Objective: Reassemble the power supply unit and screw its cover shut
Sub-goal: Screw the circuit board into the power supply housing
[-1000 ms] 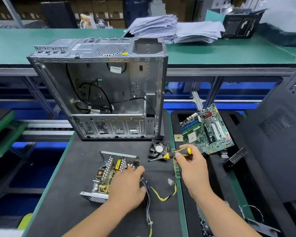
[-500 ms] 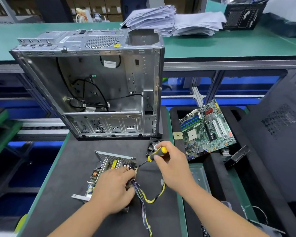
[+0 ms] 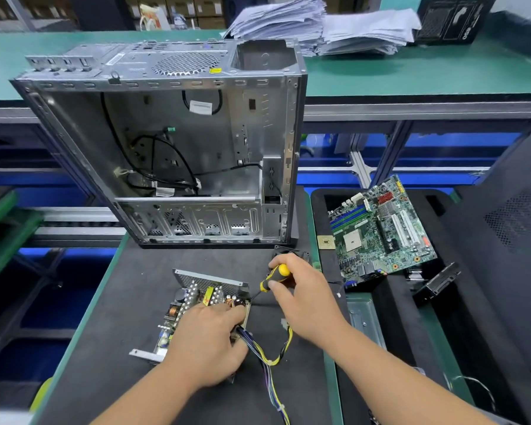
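Since the earlier frame, my right hand (image 3: 301,297) has carried the yellow-and-black-handled screwdriver (image 3: 273,277), fingers curled round it, to the open grey metal power supply unit (image 3: 203,302) on the black mat (image 3: 120,317). My left hand (image 3: 209,342) holds the unit near its cable exit. I judge the cover not yet fitted.

This is an electronics repair or assembly workshop. A dark anti-static mat (image 3: 111,317) with a green edge covers the worktop (image 3: 328,378), and a long green bench (image 3: 411,75) on a metal frame runs behind it. An opened computer case (image 3: 172,148) stands stripped of its parts, with a bare motherboard (image 3: 380,228) lying in a black foam tray (image 3: 396,317) beside it. Stacks of paper (image 3: 319,29) sit on the far bench, and cardboard boxes (image 3: 172,7) line the back.
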